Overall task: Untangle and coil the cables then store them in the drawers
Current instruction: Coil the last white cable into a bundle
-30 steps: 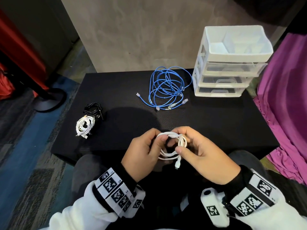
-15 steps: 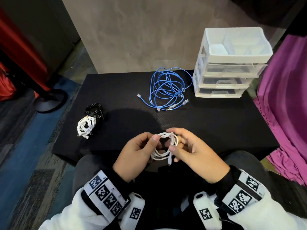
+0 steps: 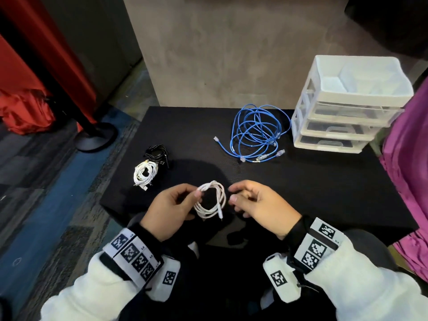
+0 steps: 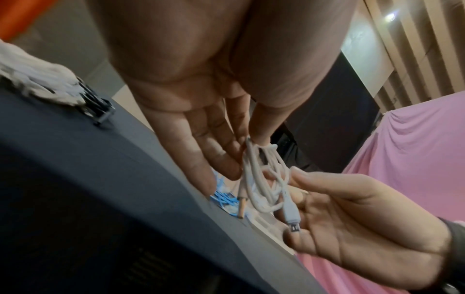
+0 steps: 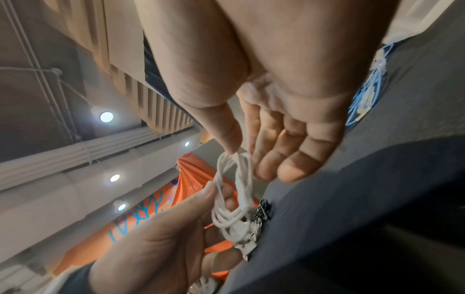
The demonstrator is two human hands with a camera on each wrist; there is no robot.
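Black bench (image 3: pixel 301 193) up front, carpet on the floor beside it. Left hand (image 3: pixel 171 209) pinches the coiled white cable (image 3: pixel 212 200) at its top between thumb and fingers (image 4: pixel 221 157), loop and plug hanging below. Right hand (image 3: pixel 261 205) sits just beside the coil, fingers (image 5: pixel 289 167) loosely curled, holding nothing. Tangled blue cable (image 3: pixel 257 133) lies well beyond the fingers, next to the drawers (image 3: pixel 342 112).
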